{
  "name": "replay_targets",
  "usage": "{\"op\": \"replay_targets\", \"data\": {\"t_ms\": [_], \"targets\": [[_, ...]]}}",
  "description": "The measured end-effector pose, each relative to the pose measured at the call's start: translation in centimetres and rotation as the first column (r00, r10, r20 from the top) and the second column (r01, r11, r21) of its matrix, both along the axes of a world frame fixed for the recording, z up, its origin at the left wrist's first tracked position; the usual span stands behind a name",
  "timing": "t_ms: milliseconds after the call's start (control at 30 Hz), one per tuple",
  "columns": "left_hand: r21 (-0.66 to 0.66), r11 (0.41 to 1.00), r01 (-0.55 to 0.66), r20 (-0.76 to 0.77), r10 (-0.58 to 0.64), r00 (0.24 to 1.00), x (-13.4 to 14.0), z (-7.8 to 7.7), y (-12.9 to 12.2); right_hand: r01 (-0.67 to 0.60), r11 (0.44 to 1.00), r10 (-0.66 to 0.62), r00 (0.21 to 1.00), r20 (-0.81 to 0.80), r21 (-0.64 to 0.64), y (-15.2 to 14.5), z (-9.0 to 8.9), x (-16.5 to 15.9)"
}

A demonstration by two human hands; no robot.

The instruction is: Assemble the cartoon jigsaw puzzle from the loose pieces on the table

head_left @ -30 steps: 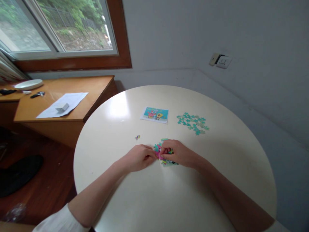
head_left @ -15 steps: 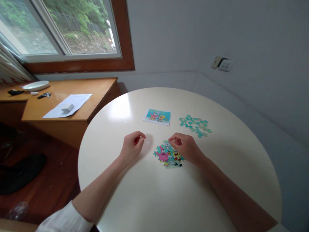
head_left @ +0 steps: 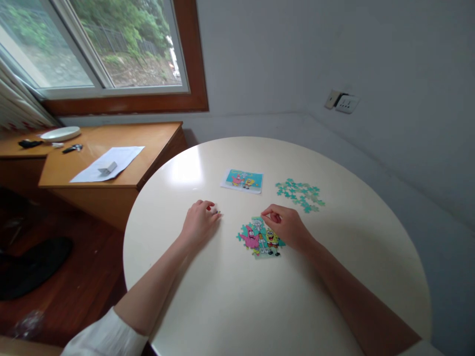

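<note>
Over the table's left side, my left hand [head_left: 198,221] has its fingers curled toward the thumb, with a small pale and dark bit [head_left: 214,210] showing between them; its kind is unclear. My right hand [head_left: 287,225] is closed in a pinch at the upper right edge of a partly joined jigsaw puzzle [head_left: 261,238]. Whatever its fingertips hold, if anything, is too small to name. The puzzle shows a pink starfish, a tall pale figure and a yellow sponge; my right hand covers part of its right side.
A picture card [head_left: 243,181] lies beyond the puzzle. Several loose turquoise jigsaw pieces [head_left: 299,192] are spread at the back right of the round white table [head_left: 260,306]. To the left, a wooden desk [head_left: 159,143] bears a paper sheet [head_left: 126,157] and a white plate [head_left: 61,133].
My left hand has turned and its fingers have loosened a little, showing a small bit between them. My right hand stays pinched at the puzzle's edge. The view has shifted slightly.
</note>
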State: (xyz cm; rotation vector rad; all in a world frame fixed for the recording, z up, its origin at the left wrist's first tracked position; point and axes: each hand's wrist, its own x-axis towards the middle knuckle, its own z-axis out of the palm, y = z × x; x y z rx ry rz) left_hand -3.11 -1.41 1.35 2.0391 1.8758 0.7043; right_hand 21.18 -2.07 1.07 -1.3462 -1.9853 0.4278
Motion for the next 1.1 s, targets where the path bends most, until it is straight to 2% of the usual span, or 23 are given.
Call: {"op": "replay_targets", "data": {"t_ms": [133, 567, 800, 900, 967, 1033, 1100], "targets": [[-0.019, 1.000, 0.015, -0.018, -0.015, 1.000, 0.2, -0.1, 0.0, 0.008, 1.000, -0.008, 1.000, 0.006, -0.009, 0.0, 0.1, 0.0], [0.031, 0.996, 0.078, 0.000, -0.078, 0.997, 0.1, -1.1, 0.3, -0.007, 1.000, 0.008, 1.000, 0.008, -0.029, 0.0, -0.1, 0.0], [0.027, 0.997, 0.078, 0.011, -0.079, 0.997, 0.3, -0.7, 0.0, -0.005, 0.999, 0.005, 1.000, 0.019, -0.035, 0.0, 0.0, -0.1], [0.024, 0.997, 0.080, 0.107, -0.082, 0.991, 0.4, -0.5, -0.1, -0.006, 0.999, 0.006, 1.000, 0.020, -0.032, 0.0, -0.2, -0.1], [0.040, 0.997, 0.069, 0.237, -0.076, 0.968, 0.5, -0.4, -0.1, -0.004, 1.000, 0.005, 1.000, 0.019, -0.029, 0.0, -0.3, -0.1], [0.030, 0.997, 0.070, 0.439, -0.076, 0.895, 0.7, -0.1, -0.1, -0.006, 1.000, 0.006, 1.000, 0.016, -0.020, 0.0, -0.3, -0.1], [-0.017, 0.995, 0.099, 0.657, -0.063, 0.751, 0.9, 0.3, -0.2, -0.011, 1.000, 0.011, 1.000, 0.015, -0.013, 0.1, -0.3, 0.0]]}}
